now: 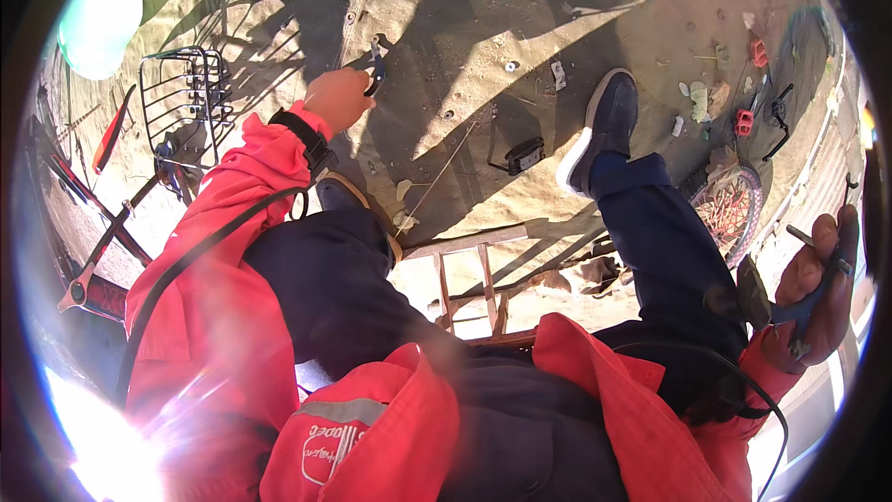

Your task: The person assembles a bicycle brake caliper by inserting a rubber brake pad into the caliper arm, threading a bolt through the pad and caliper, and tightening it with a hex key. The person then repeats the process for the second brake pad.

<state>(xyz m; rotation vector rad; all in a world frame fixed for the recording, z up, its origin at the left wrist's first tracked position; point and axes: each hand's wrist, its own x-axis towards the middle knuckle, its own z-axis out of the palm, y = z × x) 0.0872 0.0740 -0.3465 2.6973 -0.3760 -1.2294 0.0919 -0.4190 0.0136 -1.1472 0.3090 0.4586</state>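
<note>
My left hand (340,99) reaches down to the ground mat ahead of me. Its fingers are closed on a small tool with a dark blue handle (375,82) and a metal tip; its exact kind does not show. Far out at the right edge, my right hand (818,290) is raised with its fingers curled. A thin metal rod (800,235) sticks out past those fingers, and the rest of it is hidden in the hand. Left of my left hand stands a black wire bicycle rack (190,98). A black bicycle pedal (526,156) lies between my feet.
Red pedals (744,123), a crank arm (782,121) and a spoked wheel (734,209) lie at the right. Bicycle frame parts (84,274) crowd the left. A wooden stool (467,265) is beneath me. Leaves and scraps (700,100) litter the mat. Cables run along both sleeves.
</note>
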